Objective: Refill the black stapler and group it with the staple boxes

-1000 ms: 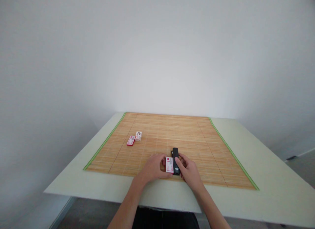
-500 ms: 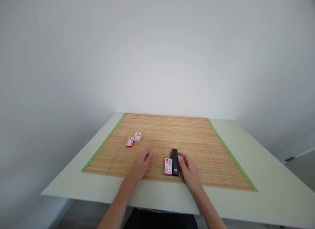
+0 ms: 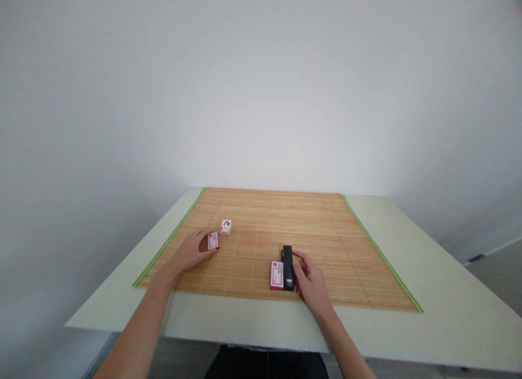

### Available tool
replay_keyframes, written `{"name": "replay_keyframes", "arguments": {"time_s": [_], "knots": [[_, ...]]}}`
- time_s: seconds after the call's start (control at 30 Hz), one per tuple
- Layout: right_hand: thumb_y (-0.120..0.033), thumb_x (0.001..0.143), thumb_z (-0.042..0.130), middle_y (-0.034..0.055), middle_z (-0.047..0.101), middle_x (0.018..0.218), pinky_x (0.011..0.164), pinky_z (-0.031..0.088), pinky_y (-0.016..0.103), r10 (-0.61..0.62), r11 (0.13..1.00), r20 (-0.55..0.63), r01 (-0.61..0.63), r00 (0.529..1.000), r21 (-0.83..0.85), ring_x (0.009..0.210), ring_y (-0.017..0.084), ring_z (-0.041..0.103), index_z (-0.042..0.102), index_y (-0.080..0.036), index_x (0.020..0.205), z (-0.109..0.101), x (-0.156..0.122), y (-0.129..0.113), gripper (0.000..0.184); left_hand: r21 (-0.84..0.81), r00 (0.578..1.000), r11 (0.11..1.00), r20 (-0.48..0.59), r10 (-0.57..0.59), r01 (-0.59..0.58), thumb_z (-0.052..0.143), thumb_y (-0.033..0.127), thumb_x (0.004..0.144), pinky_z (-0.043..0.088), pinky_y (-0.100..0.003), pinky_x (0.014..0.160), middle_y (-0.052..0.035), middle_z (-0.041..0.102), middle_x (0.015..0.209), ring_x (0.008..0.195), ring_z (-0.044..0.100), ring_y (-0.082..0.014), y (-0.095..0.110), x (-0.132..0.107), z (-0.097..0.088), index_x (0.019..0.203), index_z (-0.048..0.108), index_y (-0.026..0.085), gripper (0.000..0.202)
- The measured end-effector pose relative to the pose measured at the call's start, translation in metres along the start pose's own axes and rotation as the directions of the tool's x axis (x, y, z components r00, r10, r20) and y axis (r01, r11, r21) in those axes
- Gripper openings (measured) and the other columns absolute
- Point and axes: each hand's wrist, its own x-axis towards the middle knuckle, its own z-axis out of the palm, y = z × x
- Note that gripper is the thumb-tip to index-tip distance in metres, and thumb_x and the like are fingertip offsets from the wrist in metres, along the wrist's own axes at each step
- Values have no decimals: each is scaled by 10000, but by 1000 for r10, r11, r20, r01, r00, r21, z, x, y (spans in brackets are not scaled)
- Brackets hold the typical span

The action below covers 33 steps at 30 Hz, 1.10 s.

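Observation:
My left hand (image 3: pixel 193 250) grips a small red-and-white box (image 3: pixel 212 241) between thumb and fingers, at the left of the bamboo mat. Just behind and to the right of it is a small white box with a dark picture on top (image 3: pixel 225 227). A black stapler (image 3: pixel 288 267) lies lengthwise near the mat's front, its near end toward me. Against the stapler's left side sits a larger red-and-white box (image 3: pixel 277 275). My right hand (image 3: pixel 310 280) rests at the stapler's right side, fingertips touching it, thumb and index finger apart.
The bamboo mat (image 3: pixel 310 216) with green edging covers the middle of a white table (image 3: pixel 244 319). A plain wall (image 3: pixel 261 96) rises behind the table's far edge. My lap shows below the front edge.
My left hand has moved left from the mat's middle and taken hold of the small red-and-white box, turning it slightly. My right hand stays beside the stapler.

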Motion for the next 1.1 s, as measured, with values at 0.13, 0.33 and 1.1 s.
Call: {"name": "replay_keyframes", "arguments": {"time_s": [0.13, 0.33, 1.1], "knots": [[-651, 955, 503, 12, 638, 690, 457, 418, 252, -27, 998, -4, 27, 1000, -49, 513, 155, 547, 644, -188, 1308, 0, 1, 0, 599, -34, 987, 999, 153, 43, -38, 707, 562, 758, 473, -404, 952, -79, 687, 1130, 1057, 611, -288, 11, -11, 1, 1122, 668, 193, 519], [-648, 950, 514, 13, 635, 691, 499, 432, 263, -39, 996, 9, 40, 999, -75, 552, 164, 550, 678, -187, 1272, 0, 2, 1, 585, -321, 945, 926, 186, 268, -200, 735, 449, 810, 474, -389, 1009, -53, 624, 1265, 1132, 592, -250, 107, -38, 31, 1283, 591, 257, 530], [-627, 974, 500, -3, 636, 679, 425, 413, 236, -31, 999, 41, 32, 999, -25, 468, 134, 539, 630, -205, 1330, -1, 0, -7, 567, -472, 838, 840, 317, 444, -267, 914, 537, 593, 465, -419, 1006, -66, 663, 1271, 1121, 602, -295, 171, -50, 70, 1288, 647, 290, 784]]}}
